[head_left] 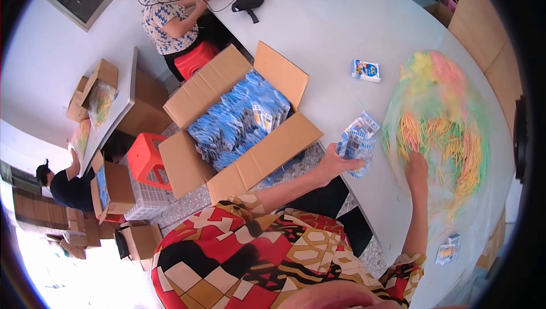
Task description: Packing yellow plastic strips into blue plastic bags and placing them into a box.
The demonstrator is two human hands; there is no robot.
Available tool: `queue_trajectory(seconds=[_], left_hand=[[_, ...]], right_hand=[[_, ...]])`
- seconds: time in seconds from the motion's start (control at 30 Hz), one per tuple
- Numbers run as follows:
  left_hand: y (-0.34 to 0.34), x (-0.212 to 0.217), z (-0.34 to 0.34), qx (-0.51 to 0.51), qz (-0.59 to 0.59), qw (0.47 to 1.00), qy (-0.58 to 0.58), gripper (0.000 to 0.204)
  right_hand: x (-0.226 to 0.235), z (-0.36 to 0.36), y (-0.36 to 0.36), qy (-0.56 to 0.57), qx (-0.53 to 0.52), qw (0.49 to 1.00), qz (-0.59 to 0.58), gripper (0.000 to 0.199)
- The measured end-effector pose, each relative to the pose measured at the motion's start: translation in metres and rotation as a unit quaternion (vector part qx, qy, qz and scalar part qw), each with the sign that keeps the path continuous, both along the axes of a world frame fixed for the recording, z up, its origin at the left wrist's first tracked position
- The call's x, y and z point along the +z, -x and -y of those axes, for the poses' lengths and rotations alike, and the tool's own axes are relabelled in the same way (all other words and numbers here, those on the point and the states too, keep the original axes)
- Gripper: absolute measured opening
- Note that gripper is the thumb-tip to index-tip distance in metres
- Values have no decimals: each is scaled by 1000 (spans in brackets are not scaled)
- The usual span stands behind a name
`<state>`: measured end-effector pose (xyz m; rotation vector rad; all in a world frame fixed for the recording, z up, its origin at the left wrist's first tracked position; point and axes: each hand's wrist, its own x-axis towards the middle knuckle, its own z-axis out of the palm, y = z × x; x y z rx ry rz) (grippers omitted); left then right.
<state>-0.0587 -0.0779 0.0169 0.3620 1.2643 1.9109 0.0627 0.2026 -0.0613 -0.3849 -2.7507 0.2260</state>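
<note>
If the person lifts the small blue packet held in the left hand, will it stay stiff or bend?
The small blue packet looks thin and flat, so it is probably light and may flex. The left hand holds it by one edge without visible sagging, which suggests some stiffness. Its glossy wrapping could be slightly slippery.

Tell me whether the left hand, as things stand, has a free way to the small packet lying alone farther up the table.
Probably not freely: the left hand already holds blue packets. The table between it and the lone packet is bare, though it lies well beyond.
</note>
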Motion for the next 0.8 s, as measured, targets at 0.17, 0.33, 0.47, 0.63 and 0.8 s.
queue_trajectory(seconds=[0.17, 0.33, 0.47, 0.63, 0.8], left_hand=[[5, -7, -8, 51, -30, 998, 38, 49], [15, -7, 4, 92, -12, 994, 53, 44], [5, -8, -8, 66, -40, 996, 35, 43], [-6, -12, -13, 42, -49, 997, 34, 42], [-15, -9, -22, 13, -58, 998, 27, 42]], right_hand=[[1, -1, 15, 91, -36, 994, 41, 62], [-3, -15, 47, 149, 11, 988, -28, 42], [3, -20, 12, 291, -98, 952, 3, 25], [2, -15, -14, 371, -96, 918, -101, 17], [-1, -13, -23, 393, -101, 910, -88, 15]])
